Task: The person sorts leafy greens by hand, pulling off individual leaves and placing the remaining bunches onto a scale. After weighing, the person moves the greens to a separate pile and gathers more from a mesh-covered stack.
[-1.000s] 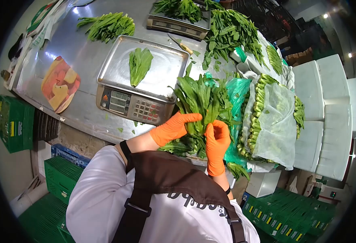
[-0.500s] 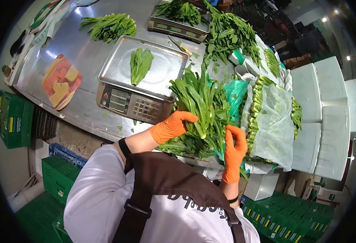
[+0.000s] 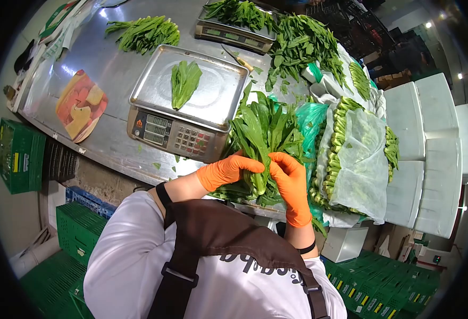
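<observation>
My left hand, in an orange glove, grips a bunch of long-leaved lettuce near its stems, with the leaves pointing away from me. On the other side, my gloved right hand has its bent fingers closed against the same bunch at the lower leaves. More loose greens lie behind and under it on the metal table. Left of my hands is a digital scale, with one small lettuce head on its tray.
Farther back are a second scale with greens, a knife and a big leafy pile. A lettuce bundle and a printed card lie left. Covered lettuce and white foam boxes stand right.
My right hand has moved left and in to the bunch, its fingers now against the leaves. My left hand still holds the bunch, which has shifted slightly toward me.
</observation>
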`<state>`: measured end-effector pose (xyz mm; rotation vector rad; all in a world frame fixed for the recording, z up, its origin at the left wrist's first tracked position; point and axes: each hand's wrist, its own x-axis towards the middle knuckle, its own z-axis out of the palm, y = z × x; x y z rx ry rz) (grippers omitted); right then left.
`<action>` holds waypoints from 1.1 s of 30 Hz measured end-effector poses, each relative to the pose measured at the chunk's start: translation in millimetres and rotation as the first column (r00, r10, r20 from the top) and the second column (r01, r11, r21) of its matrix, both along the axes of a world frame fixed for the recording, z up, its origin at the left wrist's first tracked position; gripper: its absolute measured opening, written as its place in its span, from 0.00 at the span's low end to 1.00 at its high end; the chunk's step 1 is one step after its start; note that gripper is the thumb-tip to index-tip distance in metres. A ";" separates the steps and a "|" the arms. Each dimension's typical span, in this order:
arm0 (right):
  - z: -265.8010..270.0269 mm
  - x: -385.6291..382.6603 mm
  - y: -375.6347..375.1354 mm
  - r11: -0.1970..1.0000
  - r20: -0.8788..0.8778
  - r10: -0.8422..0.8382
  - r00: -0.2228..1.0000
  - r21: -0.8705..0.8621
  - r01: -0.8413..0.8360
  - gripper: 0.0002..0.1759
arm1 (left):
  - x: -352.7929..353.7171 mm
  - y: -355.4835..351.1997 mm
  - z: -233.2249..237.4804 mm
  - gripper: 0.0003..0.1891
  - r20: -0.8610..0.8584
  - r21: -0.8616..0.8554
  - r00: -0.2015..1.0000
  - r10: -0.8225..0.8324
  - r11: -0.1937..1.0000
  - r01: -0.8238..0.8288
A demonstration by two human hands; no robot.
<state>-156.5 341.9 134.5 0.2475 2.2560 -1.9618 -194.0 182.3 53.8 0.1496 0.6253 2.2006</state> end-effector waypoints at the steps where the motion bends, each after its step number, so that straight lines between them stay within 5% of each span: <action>1: 2.9 -0.7 -0.1 0.999 0.061 0.012 0.998 -0.034 -0.010 0.08 | 0.1 -0.3 1.4 0.26 -0.001 0.000 1.000 -0.002 1.000 0.002; 5: -3.0 -0.3 9.2 0.995 0.061 0.048 0.997 -0.085 -0.042 0.07 | -3.0 1.0 1.2 0.29 -0.091 -0.127 0.995 -0.050 0.991 0.038; 12: -5.0 9.1 11.4 0.888 0.044 -0.176 0.983 -0.425 0.178 0.05 | -11.2 17.1 12.4 0.31 0.074 0.340 0.996 -0.051 0.940 0.023; 17: 8.4 29.3 -0.6 0.855 -0.124 -0.418 0.900 -0.389 0.343 0.11 | -13.5 26.3 19.9 0.35 0.084 0.347 0.996 0.041 0.935 -0.068; 19: 1.1 53.3 3.4 0.865 -0.563 -0.485 0.669 -0.201 0.459 0.17 | -17.2 27.8 14.5 0.39 0.159 0.361 0.987 0.036 0.928 -0.092; 21: -13.1 61.9 30.6 0.908 -0.818 -0.263 0.512 -0.029 0.419 0.20 | -17.8 27.3 15.7 0.39 0.228 0.365 0.973 0.042 0.923 -0.126; 22: -7.8 59.6 38.0 0.876 -0.721 -0.287 0.631 0.070 0.478 0.19 | -17.3 24.5 19.6 0.39 0.172 0.305 0.980 0.099 0.941 -0.149; 23: 1.7 49.4 42.9 0.776 -0.571 -0.265 0.777 0.352 0.524 0.20 | -17.7 22.2 21.6 0.39 0.110 0.246 0.982 0.152 0.953 -0.175; 25: -3.0 40.8 57.9 0.686 -0.418 -0.219 0.882 0.577 0.444 0.20 | -14.4 19.1 15.9 0.39 0.060 0.211 0.993 0.104 0.971 -0.115; 27: -5.9 40.4 53.5 0.805 -0.449 -0.168 0.877 0.451 0.385 0.12 | -11.1 20.8 11.8 0.39 0.000 0.177 0.998 0.056 0.983 -0.055; 29: -0.3 37.6 33.6 0.872 -0.408 -0.068 0.911 0.420 0.253 0.14 | -3.1 24.7 12.1 0.39 0.013 0.132 0.999 0.040 0.990 -0.042; 33: 3.3 30.1 6.1 0.833 -0.316 0.005 0.949 0.526 0.171 0.21 | 4.7 34.5 5.6 0.38 -0.004 0.203 1.000 0.010 0.979 -0.009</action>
